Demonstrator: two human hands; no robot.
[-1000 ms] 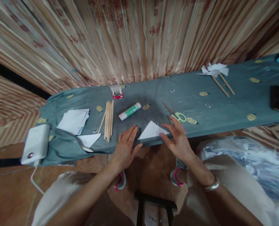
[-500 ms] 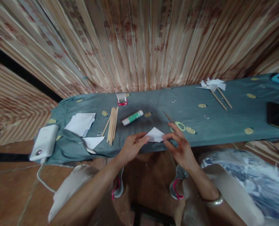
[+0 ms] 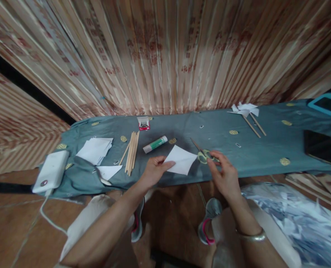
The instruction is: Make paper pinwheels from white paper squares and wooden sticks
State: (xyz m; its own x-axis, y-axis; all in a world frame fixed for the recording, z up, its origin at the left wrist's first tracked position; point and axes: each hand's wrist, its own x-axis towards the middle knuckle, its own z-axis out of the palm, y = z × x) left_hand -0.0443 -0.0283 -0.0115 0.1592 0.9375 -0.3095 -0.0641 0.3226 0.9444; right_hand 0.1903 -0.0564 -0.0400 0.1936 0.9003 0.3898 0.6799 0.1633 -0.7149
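Observation:
My left hand point(image 3: 154, 172) pinches the left corner of a white square of paper point(image 3: 181, 160) between thumb and fingers. The paper is opened out, with a faint crease, and is held above the front edge of the cloth-covered table. My right hand point(image 3: 224, 175) has its thumb and fingertips around the yellow-green handles of the scissors point(image 3: 201, 153). The scissors lie on the cloth, blades pointing away to the left. Just beyond the paper rests a green and white glue stick point(image 3: 155, 144).
Wooden sticks point(image 3: 132, 152), stacked paper point(image 3: 95, 150), a paper piece point(image 3: 109, 172), a small red box point(image 3: 143, 124) and a white power bank point(image 3: 50, 172) lie left. Paper pinwheels point(image 3: 245, 109) on sticks, a black phone point(image 3: 319, 146) and a blue-framed device point(image 3: 327, 105) lie right.
My right hand has let go of the paper and moved right to the scissors' handles. The paper, folded before, is now opened out in my left hand. The view has shifted slightly.

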